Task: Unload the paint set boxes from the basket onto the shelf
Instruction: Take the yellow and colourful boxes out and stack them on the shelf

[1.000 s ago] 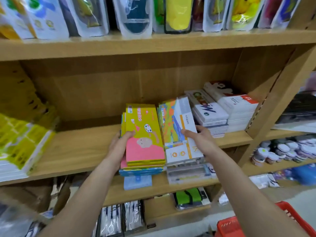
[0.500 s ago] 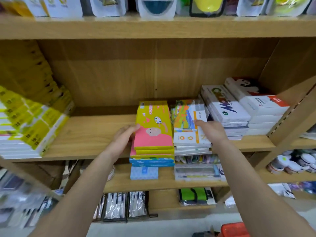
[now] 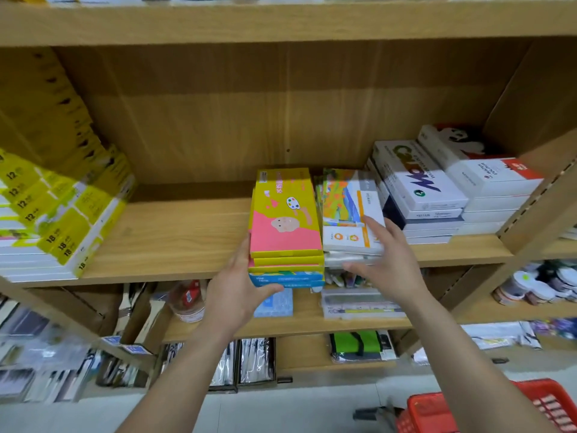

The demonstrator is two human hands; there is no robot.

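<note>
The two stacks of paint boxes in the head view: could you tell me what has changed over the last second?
Both stacks have been slid further back onto the shelf. The left hand has moved from the side of the yellow-and-pink stack to its front bottom corner. The right hand has slid down the white stack to its front edge. The neighbouring boxes stayed put.

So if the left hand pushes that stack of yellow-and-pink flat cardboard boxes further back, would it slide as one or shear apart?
The stack of yellow-and-pink flat cardboard boxes probably shears a little: its layers already sit slightly offset. The boxes look stiff and flat, so they should not buckle. The left hand touches only the lower front corner, so the stack may twist on the wooden shelf.
</note>
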